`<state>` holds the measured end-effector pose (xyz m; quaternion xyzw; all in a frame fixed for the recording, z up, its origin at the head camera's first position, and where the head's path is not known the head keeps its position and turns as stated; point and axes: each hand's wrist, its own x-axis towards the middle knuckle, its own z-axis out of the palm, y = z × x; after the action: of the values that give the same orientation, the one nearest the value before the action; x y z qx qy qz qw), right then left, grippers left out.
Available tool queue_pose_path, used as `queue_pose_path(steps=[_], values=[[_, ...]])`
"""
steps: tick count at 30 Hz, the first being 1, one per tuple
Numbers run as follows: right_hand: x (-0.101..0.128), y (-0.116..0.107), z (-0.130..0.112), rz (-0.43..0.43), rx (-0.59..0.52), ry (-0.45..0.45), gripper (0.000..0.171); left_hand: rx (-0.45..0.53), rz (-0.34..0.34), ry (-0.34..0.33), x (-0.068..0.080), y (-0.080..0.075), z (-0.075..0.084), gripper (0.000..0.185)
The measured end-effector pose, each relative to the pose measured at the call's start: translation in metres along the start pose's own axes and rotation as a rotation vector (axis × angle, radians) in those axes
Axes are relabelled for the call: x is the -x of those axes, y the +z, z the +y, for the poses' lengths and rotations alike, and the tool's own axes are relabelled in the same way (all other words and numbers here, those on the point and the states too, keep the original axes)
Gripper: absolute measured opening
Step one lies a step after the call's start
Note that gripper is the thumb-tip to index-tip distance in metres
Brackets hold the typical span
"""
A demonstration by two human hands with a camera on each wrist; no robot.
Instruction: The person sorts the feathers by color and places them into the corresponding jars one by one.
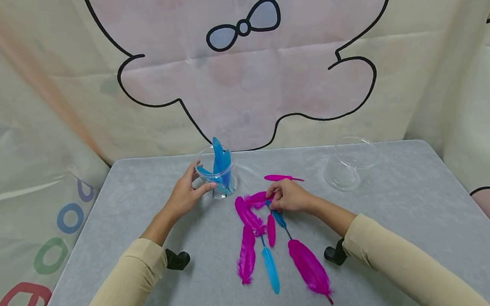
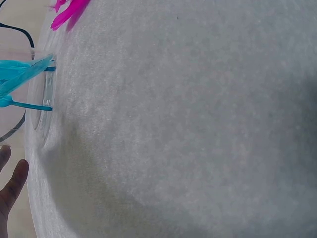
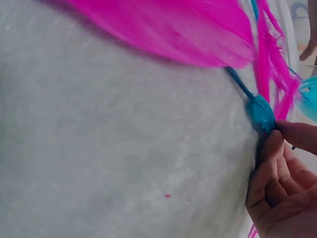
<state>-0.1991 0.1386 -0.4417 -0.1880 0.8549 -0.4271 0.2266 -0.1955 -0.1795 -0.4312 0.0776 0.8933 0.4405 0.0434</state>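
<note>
A clear plastic cup (image 1: 223, 190) stands near the table's far edge with several blue feathers (image 1: 221, 162) in it. My left hand (image 1: 183, 194) holds its left side, thumb in front and fingers toward the back; in the left wrist view, two fingertips (image 2: 19, 176) show apart from the cup's base. Thumb and forefinger of my right hand (image 1: 291, 196) pinch a small blue feather (image 3: 261, 113) low over the table. Around that hand lie pink feathers, including a large one (image 1: 309, 265) nearer me. A light-blue feather (image 1: 271, 270) lies among them.
A second clear plastic cup (image 1: 351, 165) stands at the far right of the grey table (image 1: 408, 196). One pink feather (image 1: 280, 176) lies beyond my right hand. A cartoon-printed cloth (image 1: 167, 81) hangs behind the table.
</note>
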Motion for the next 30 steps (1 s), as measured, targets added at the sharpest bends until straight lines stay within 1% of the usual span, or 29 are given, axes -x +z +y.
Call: queue_pose_path(steps=[7,13,22,30], values=[[-0.002,-0.007,-0.005,-0.082,-0.049,0.018,0.033,-0.001,0.001,-0.003,0.0,0.0,-0.001,0.094],[-0.004,-0.014,-0.011,-0.124,-0.067,0.025,0.031,0.007,0.001,-0.007,0.0,0.0,-0.001,0.093],[-0.007,-0.023,-0.026,-0.1,-0.074,0.043,0.029,0.0,-0.007,-0.001,0.001,-0.001,0.001,0.091],[-0.01,-0.031,-0.042,-0.073,-0.104,0.03,0.026,-0.001,-0.009,-0.015,0.0,-0.002,0.001,0.09]])
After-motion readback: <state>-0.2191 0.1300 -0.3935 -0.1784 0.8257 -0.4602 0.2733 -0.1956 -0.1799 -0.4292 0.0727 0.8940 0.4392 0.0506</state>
